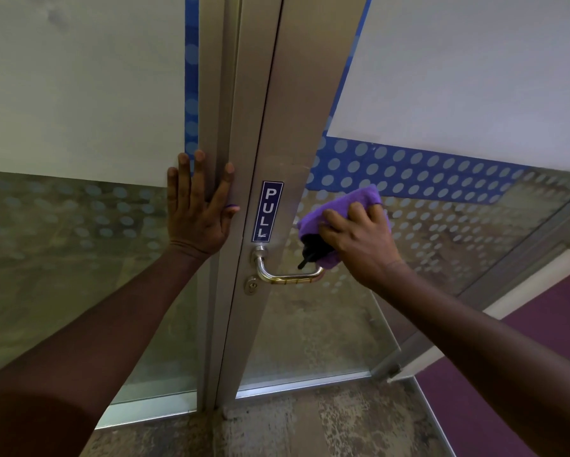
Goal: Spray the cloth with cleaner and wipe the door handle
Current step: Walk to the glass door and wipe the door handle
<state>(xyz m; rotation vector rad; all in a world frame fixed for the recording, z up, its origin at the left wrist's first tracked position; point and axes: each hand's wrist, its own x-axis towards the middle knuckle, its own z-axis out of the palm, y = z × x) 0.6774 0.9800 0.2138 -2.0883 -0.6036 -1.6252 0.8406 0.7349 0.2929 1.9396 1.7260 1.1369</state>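
- Left hand [198, 209] lay flat, fingers spread, on the brushed-metal door frame [224, 127].
- Right hand [359, 239] clutched a bunched purple fleecy cloth [353, 202].
- Curved polished door handle [290, 275] sat just below that cloth.

A metal-framed glass door fills the frame, its panes covered with white film, a blue band and a dotted pattern. At centre, a blue PULL sign [266, 211] runs vertically down the door frame [290, 127]. Just below it sits a silver lever door handle [287, 275] with a keyhole [250, 286] beneath. The left hand [199, 209], left of centre, presses flat with fingers spread against the neighbouring frame. The right hand [359, 239], right of centre, grips a bunched purple cloth [343, 209] just above the handle's outer end; something black pokes out beneath the cloth. Speckled floor lies along the bottom.
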